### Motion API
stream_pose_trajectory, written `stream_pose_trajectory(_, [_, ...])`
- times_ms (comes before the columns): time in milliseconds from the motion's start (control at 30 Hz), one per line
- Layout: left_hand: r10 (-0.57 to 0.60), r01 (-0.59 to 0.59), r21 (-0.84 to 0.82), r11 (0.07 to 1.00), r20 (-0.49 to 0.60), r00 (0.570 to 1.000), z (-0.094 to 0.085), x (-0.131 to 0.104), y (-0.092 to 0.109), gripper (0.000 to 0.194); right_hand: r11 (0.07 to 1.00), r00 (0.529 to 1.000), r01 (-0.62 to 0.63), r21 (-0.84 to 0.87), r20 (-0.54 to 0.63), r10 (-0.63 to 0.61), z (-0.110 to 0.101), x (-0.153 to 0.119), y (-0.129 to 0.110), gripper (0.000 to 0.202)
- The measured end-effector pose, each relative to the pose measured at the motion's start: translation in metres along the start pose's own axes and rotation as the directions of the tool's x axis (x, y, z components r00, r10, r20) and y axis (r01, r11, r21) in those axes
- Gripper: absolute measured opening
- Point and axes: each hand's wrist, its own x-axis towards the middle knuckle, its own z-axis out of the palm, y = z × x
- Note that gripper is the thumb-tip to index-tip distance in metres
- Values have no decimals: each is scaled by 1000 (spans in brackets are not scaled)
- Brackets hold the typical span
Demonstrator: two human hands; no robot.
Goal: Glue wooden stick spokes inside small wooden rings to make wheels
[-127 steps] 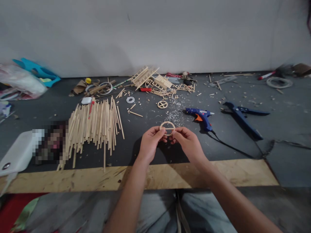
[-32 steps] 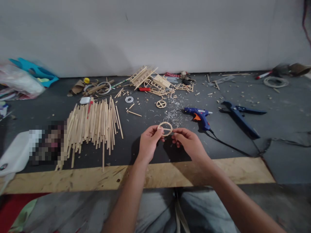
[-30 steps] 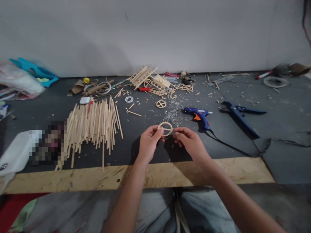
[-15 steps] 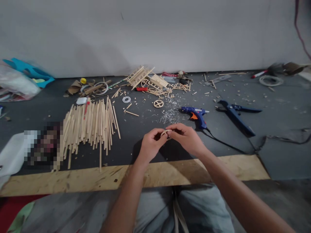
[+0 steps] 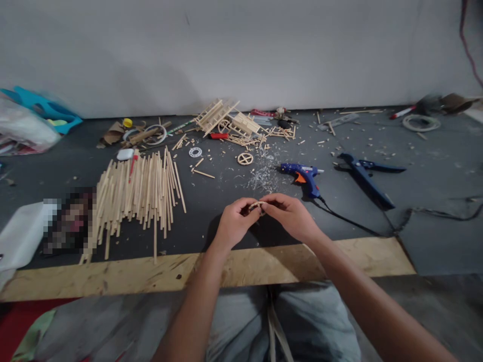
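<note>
"what are my hands doing?"

"your left hand (image 5: 234,222) and right hand (image 5: 293,217) are close together, fingers curled in, both pinching the small wooden ring (image 5: 257,204) between them. you have it in front of you, over the dark tabletop (image 5: 206,198). your fingers cover much of it, so i can't tell how its inside looks."

"and what's just past them?"

"the spoked wooden wheel (image 5: 245,159) lies flat beyond your hands, with the white scraps (image 5: 264,179) near it. the white perforated disc (image 5: 195,152) is left of that wheel. behind them sit the stick-built wooden models (image 5: 216,116), with the red piece (image 5: 219,136) just in front."

"what about the sides?"

"to your right, the blue glue gun (image 5: 306,176) lies on its side, its orange trigger showing, and the blue hand tool (image 5: 367,182) is farther right. to your left, the wooden sticks (image 5: 139,193) are spread side by side, some crossing, with the small white case (image 5: 125,154) by their far ends."
</note>
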Motion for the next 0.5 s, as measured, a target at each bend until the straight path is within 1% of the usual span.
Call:
stream_pose_trajectory(100, [17, -16, 85, 996, -13, 1000, 1, -1, 0, 16, 999, 1000, -8, -41, 7, 8, -2, -1, 1, 19])
stream_pose_trajectory(200, [42, -41, 169, 985, -2, 999, 2, -1, 2, 16, 997, 1000, -15, -70, 17, 17, -5, -2, 3, 18])
stream_pose_trajectory(367, [54, -58, 235, 970, 26, 998, 3, -2, 3, 16, 995, 997, -56, -77, 45, 60, -9, -5, 6, 19])
stream_pose_trajectory(500, [57, -66, 268, 961, 41, 998, 3, -2, 4, 15, 992, 996, -76, -102, 40, 80, -10, -7, 6, 20])
